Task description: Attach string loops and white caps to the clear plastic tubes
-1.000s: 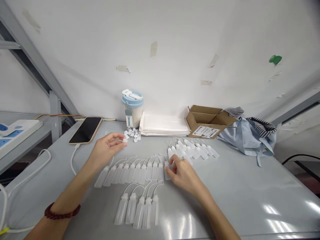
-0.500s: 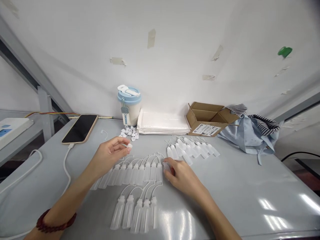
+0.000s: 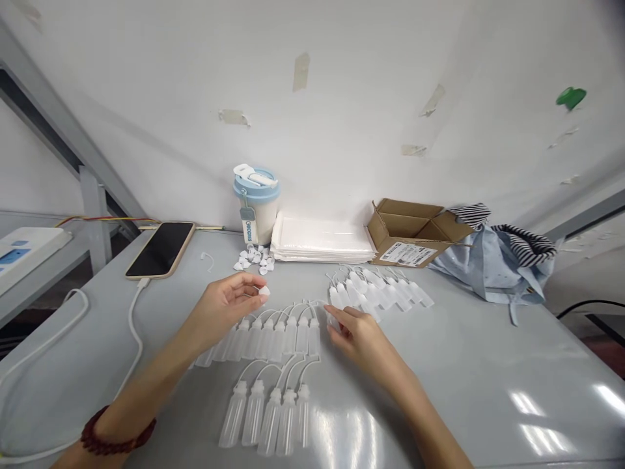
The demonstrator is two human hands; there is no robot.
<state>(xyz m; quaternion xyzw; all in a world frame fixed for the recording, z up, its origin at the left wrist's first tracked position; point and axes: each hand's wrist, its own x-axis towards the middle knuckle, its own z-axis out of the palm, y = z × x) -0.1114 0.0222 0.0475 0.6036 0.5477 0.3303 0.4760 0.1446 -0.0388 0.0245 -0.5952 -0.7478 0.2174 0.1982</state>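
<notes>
My left hand [image 3: 234, 299] pinches a small white cap [image 3: 264, 292] between thumb and fingertips, above the far side of the bottle row. My right hand [image 3: 359, 335] is closed on a small translucent plastic bottle [image 3: 331, 320] at the row's right end; the fingers cover most of it. To its left lie several like bottles [image 3: 277, 342], side by side, with thin white strips curving from their necks. Nearer me is a shorter row of bottles [image 3: 270, 420]. Behind my right hand lies a group of white-capped bottles [image 3: 385, 293]. A pile of loose white caps [image 3: 254, 257] sits beyond my left hand.
Along the wall stand a blue-lidded cup [image 3: 258, 208], a stack of white packets [image 3: 322, 241], an open cardboard box [image 3: 410, 234] and a light-blue cloth bag [image 3: 493, 267]. A phone [image 3: 161, 250] with a white cable [image 3: 134, 319] lies on the left of the grey table [image 3: 488, 371].
My left hand has moved slightly right with the cap, closer to my right hand. My right hand stays at the bottle, its index finger now straighter. The whole view has shifted a little.
</notes>
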